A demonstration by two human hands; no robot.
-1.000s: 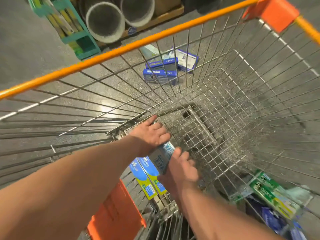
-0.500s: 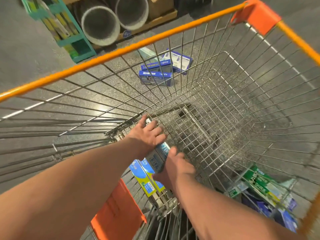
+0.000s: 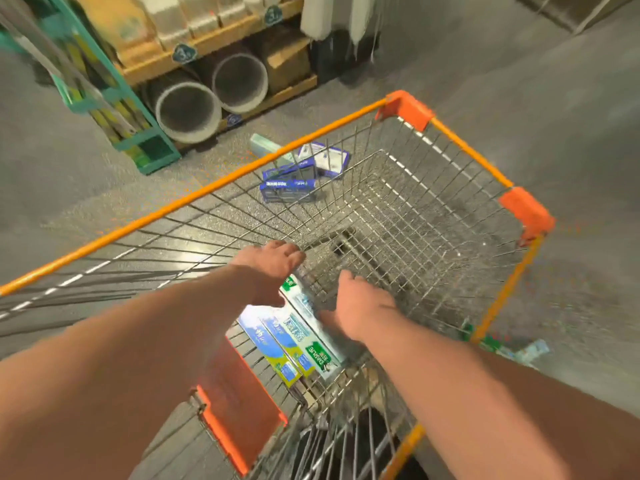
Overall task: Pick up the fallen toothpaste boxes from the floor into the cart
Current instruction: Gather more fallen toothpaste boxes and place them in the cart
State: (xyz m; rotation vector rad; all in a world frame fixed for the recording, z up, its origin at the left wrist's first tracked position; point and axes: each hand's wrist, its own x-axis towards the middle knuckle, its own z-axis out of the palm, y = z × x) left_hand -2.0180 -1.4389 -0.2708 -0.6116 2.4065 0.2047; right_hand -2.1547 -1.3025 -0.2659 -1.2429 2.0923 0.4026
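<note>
I am looking down into a wire shopping cart (image 3: 207,189) with an orange rim. Three toothpaste boxes (image 3: 301,344) lie side by side on its bottom at the near end, blue-and-green ones beside a pale one with a green label. My left hand (image 3: 273,268) hovers just above them, fingers spread. My right hand (image 3: 360,306) is on the right of the pale box, with its thumb by the box's edge. On the floor beyond the cart's left side lie several blue and white boxes (image 3: 289,187). More green boxes (image 3: 498,344) lie on the floor by the cart's right side.
A low wooden shelf at the back left holds two wide grey pipes (image 3: 187,112) and sacks. A teal metal rack (image 3: 114,98) stands to its left. The cart's orange seat flap (image 3: 239,407) hangs at the near end. The floor is grey, speckled concrete.
The pale box that both hands held now lies flat beside the other two. Both hands have come off it and risen, and my view has pulled up and back.
</note>
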